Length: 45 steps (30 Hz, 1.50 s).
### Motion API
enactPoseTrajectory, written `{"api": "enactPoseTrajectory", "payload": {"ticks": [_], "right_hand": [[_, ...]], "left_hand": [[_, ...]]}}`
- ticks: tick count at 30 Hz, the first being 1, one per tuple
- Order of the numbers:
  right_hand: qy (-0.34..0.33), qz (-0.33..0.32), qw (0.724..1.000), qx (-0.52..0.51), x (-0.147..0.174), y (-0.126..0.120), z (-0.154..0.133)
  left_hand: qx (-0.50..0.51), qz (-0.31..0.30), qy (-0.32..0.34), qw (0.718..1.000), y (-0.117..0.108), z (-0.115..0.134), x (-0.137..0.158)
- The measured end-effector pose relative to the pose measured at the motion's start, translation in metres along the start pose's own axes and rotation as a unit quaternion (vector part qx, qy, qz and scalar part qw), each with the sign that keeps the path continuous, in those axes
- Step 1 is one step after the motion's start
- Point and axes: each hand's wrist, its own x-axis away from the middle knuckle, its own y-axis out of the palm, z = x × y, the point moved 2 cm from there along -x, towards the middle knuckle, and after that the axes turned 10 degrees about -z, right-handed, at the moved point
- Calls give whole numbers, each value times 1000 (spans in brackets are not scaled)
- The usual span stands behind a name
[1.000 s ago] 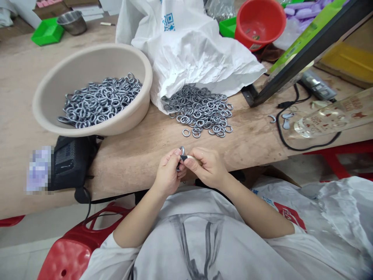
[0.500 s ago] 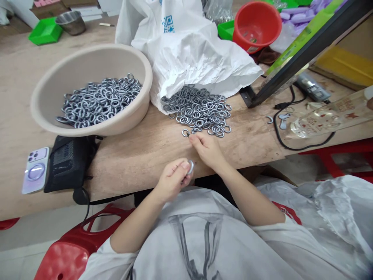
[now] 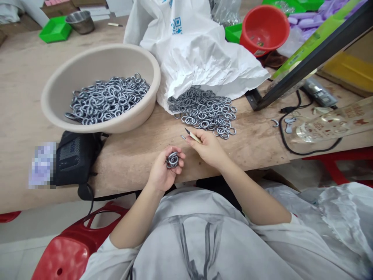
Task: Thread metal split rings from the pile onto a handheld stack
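My left hand (image 3: 166, 167) is cupped, its fingers curled round several grey metal rings (image 3: 172, 160) that lie in the palm. In my right hand (image 3: 206, 147) is a slim, pale stick with a dark pointed tip (image 3: 194, 135), much like a fine brush. A single ring (image 3: 183, 137), seen almost edge-on, is at the fingertips of that same hand. Just beyond my right hand, a pile of loose rings (image 3: 206, 111) spills from the mouth of a white woven sack (image 3: 201, 58) onto the table.
A large beige basin (image 3: 49, 99) with many rings stands to the left. Before it lie a black pouch (image 3: 74, 159) and a pixelated patch. A black metal post (image 3: 305, 58), a red bowl (image 3: 264, 29), a cable and a clear printed bottle (image 3: 329, 124) are on the right.
My left hand has turned palm up and opened somewhat, showing the rings in it. My right hand has drawn back from the pile's edge, with the stick and a ring now visible. The view has shifted slightly.
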Motion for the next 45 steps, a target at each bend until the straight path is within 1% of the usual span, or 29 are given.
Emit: {"api": "enactPoseTrajectory", "payload": {"ticks": [1, 2, 3, 5, 7, 10, 13, 15, 18, 20, 21, 23, 24, 26, 28, 30, 34, 37, 39, 42, 43, 44, 45], "right_hand": [[-6, -20, 994, -108, 7, 6, -2], [-3, -40, 979, -199, 15, 12, -3], [7, -52, 962, -267, 22, 19, -5], [26, -42, 942, -331, 33, 30, -5], [33, -7, 941, -336, 40, 34, -4], [11, 28, 955, -294, 44, 29, 1], [-45, 40, 972, -225, 44, 20, 4], [-67, 47, 977, -199, 42, 17, 5], [-41, 54, 974, -215, 38, 14, 7], [-20, 73, 974, -214, 37, 9, 6], [-22, 83, 978, -192, 38, 6, 5], [-55, 86, 990, -99, 42, 0, 0], [-81, 77, 993, -41, 45, -2, -3], [-127, 50, 989, 55, 50, -5, -7], [-152, 37, 982, 107, 54, -5, -9], [-156, 34, 979, 128, 55, -3, -10], [-141, 28, 979, 144, 56, 0, -9], [-120, 5, 984, 131, 54, 1, -4], [-81, 3, 990, 111, 47, -2, 4], [0, 57, 994, 94, 29, -15, 18], [20, 71, 991, 107, 22, -21, 20], [38, 78, 987, 133, 13, -26, 20], [53, 80, 981, 171, 5, -30, 18]], "left_hand": [[-2, 1, 5, 1000, 3, -3, -1], [-9, 0, 14, 1000, 6, -5, -2], [-18, -3, 24, 1000, 10, -8, -3], [-33, -11, 38, 999, 16, -13, -4], [-39, -18, 35, 998, 21, -16, -4], [-42, -30, 21, 998, 23, -16, -4], [-45, -50, 8, 998, 25, -15, -3], [-47, -71, -8, 996, 27, -16, -2], [-52, -95, -29, 994, 29, -18, -1], [-58, -98, -35, 993, 29, -17, -1], [-59, -95, -35, 993, 28, -17, -1], [-58, -86, -29, 994, 27, -15, -2], [-55, -79, -24, 995, 26, -14, -2], [-49, -63, -19, 997, 25, -13, -2], [-45, -48, -19, 998, 26, -13, -2], [-44, -42, -21, 998, 27, -14, -2], [-44, -45, -25, 998, 28, -14, -1], [-38, -58, -26, 997, 25, -14, 1], [-45, -94, -27, 994, 24, -15, 4], [-68, -192, -43, 978, 25, -16, 11], [-71, -213, -46, 973, 26, -15, 13], [-69, -218, -47, 972, 25, -15, 13], [-64, -208, -46, 975, 24, -14, 13]]}}
